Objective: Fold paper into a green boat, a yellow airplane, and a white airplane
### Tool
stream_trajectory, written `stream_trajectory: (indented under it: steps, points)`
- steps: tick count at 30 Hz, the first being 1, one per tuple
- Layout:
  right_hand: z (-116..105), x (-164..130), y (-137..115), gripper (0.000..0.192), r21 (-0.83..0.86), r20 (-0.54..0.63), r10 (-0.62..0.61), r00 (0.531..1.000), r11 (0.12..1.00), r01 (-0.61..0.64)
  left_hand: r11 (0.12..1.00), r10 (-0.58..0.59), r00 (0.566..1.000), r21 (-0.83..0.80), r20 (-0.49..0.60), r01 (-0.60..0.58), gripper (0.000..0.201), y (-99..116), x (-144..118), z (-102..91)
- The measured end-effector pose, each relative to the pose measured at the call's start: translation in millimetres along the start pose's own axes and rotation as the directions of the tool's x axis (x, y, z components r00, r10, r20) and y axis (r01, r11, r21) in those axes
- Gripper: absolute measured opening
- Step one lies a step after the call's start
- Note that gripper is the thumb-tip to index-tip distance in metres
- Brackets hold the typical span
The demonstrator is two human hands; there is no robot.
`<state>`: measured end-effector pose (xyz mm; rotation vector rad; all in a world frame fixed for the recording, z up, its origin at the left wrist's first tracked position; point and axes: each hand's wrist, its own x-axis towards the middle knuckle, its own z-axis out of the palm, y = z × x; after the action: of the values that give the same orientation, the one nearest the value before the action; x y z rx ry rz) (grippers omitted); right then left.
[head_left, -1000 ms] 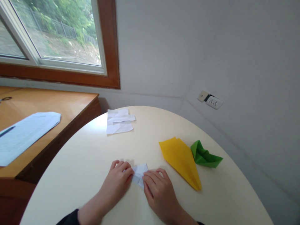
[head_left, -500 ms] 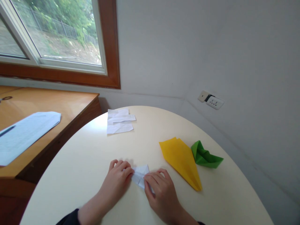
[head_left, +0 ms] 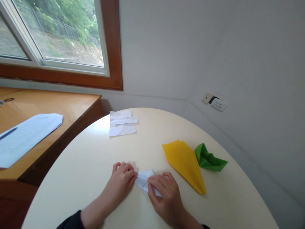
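Note:
A small folded piece of white paper (head_left: 143,181) lies low over the round table, between my two hands. My left hand (head_left: 122,178) pinches its left end, with thumb and fingertips pressed together there. On the right, my right hand (head_left: 164,194) grips the other end between thumb and fingers, covering part of it. Creases show across the paper's middle. Just beyond my right hand is a folded yellow paper plane (head_left: 184,163), its narrow tip towards me. A green folded paper boat (head_left: 209,159) touches or nearly touches the plane's right side.
Several white paper pieces (head_left: 122,124) lie near the far edge of the round cream table (head_left: 83,162). A wooden desk (head_left: 78,101) at left bears printed sheets (head_left: 35,136), a pen (head_left: 8,133) and partly visible scissors (head_left: 8,100). A wall with a socket (head_left: 218,104) stands behind.
My right hand and the white paper have shifted very slightly to the right, and a little more of the paper shows under the right fingers. Both hands keep their hold.

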<state>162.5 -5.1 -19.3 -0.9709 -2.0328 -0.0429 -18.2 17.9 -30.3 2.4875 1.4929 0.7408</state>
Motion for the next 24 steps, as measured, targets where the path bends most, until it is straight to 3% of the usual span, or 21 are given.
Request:
stream_trajectory:
  steps: [10, 14, 19, 24]
  points:
    - [-4.1, 4.3, -3.7, 0.014, -0.026, -0.023, -0.035, 0.999, 0.999, 0.034, 0.998, -0.051, 0.998, 0.043, 0.038, 0.05, 0.016, 6.1, 0.7, -1.7]
    - [-6.0, 5.5, -2.4, 0.015, -0.049, 0.02, -0.013, 1.0, 0.999, 0.014, 0.998, -0.033, 0.998, 0.046, 0.05, 0.03, 0.017, 8.2, -0.1, -0.4]
    - [-12.0, 9.7, 5.7, 0.016, -0.205, 0.213, 0.066, 0.975, 0.979, -0.022, 0.999, -0.023, 0.998, 0.04, 0.064, 0.02, 0.015, 10.4, 0.0, -0.1]
    - [-19.7, 34.1, 0.6, 0.007, -0.311, 0.483, 0.132, 0.866, 0.95, 0.028, 1.0, 0.002, 0.998, 0.006, 0.062, -0.002, 0.018, 12.9, -0.7, -0.5]
